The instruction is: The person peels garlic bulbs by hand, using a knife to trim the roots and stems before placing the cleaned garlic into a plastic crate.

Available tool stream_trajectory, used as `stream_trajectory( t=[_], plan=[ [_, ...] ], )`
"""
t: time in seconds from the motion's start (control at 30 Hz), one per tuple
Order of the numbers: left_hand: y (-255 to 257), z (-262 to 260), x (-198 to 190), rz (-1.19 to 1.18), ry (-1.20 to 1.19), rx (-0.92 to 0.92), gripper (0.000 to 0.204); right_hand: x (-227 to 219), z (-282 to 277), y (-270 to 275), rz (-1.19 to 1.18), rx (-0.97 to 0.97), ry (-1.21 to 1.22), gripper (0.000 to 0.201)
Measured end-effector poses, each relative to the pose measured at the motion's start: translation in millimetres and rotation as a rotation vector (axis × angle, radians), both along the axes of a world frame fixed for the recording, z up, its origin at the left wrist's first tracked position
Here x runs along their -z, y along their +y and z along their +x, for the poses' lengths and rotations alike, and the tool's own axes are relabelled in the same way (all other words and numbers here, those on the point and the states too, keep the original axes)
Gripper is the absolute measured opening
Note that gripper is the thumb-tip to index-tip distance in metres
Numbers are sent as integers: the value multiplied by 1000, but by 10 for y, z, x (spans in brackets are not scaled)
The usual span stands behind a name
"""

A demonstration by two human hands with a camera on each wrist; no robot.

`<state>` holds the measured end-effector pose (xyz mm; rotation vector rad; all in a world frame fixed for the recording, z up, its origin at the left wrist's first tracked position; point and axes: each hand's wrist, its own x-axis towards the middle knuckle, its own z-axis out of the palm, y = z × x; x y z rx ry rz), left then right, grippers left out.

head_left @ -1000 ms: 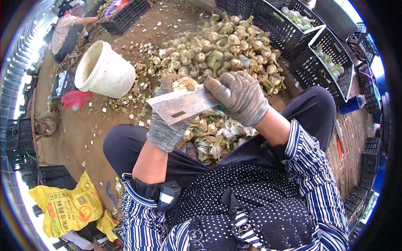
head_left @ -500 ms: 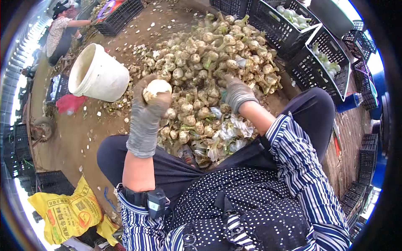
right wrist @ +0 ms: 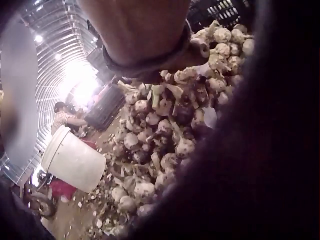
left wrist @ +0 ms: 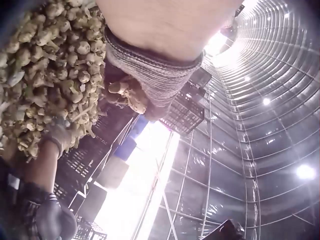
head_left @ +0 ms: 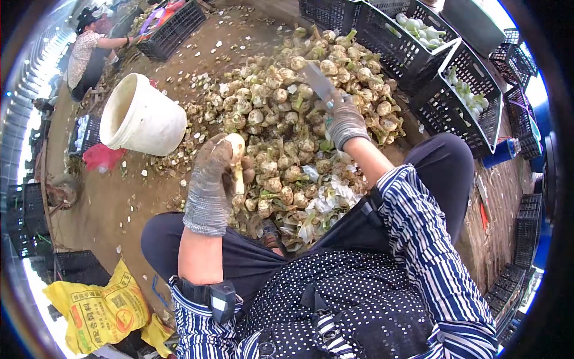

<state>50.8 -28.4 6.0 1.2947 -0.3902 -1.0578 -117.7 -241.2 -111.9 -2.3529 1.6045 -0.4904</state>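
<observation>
My gloved left hand (head_left: 209,170) holds a pale garlic bulb (head_left: 237,145) beside the bucket, its thick stem pointing down toward my lap. In the left wrist view that bulb (left wrist: 134,97) shows under the glove cuff, most of the fingers hidden. My gloved right hand (head_left: 347,121) grips a knife with a broad rectangular blade (head_left: 317,82), which points up and left over the heap. A large heap of garlic bulbs (head_left: 281,110) with stems lies in front of me, reaching down between my legs. The two hands are well apart.
A white bucket (head_left: 152,122) leans at the left, near a red bag (head_left: 103,157). Black crates (head_left: 460,102) with trimmed bulbs stand at the right. A yellow sack (head_left: 104,308) lies at lower left. Another person (head_left: 89,54) is by a crate at the far left.
One second ago both hands met with the blade against the bulb. They have since parted, the knife going right over the heap. In the left hand the bulb has turned, stem downward.
</observation>
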Motion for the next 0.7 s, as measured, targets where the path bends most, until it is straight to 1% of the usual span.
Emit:
stream_trajectory(
  t=[0.03, 0.07, 0.1, 0.13, 0.17, 0.2, 0.27, 0.33, 0.37, 0.4, 0.47, 0.5, 0.6, 0.63, 0.7],
  plan=[
    [-16, -6, -21, -64, 38, 49, 51, -36, 52, 10, -65, -19, -35, 30],
    [-44, -2, 23, -55, 108, -23, 52, -74, 114, 23, -62, -27, -41, 30],
    [-63, 49, 94, -68, 98, -21, 52, -116, 180, 29, 96, -141, -160, 29],
    [-84, 77, 127, -82, 90, -16, 52, -368, 259, 112, 254, -252, -276, 30],
    [-106, 81, 135, -83, 90, -15, 52, -612, 273, 253, 397, -360, -444, 36],
    [-139, 65, 123, -64, 62, -26, 52, -712, 286, 366, 432, -472, -571, 34],
    [-179, -26, 43, -49, 29, -34, 52, -969, 269, 599, 458, -602, -638, 32],
    [-191, -195, -118, -119, 69, 93, 53, -1216, 175, 766, 451, -649, -545, 38],
    [-191, -144, -49, -51, 115, 175, 53, -1260, 139, 822, 467, -635, -506, 42],
    [-193, -184, -49, -49, 120, 179, 53, -1258, 103, 841, 469, -630, -503, 42],
    [-216, -320, -198, -54, 18, 203, 55, -1255, 42, 866, 209, -684, -417, 44],
    [-222, -277, -132, -38, -8, 217, 49, -1262, 19, 876, 212, -683, -417, 44],
    [-205, -351, -218, -71, 26, 189, 50, -1323, -49, 875, 195, -739, -399, 38],
    [-175, -317, -217, -63, 55, 242, 50, -1360, -76, 873, 162, -778, -397, 35],
    [-154, -342, -213, -78, 44, 246, 54, -1351, -97, 874, 160, -797, -429, 33]
  ],
)
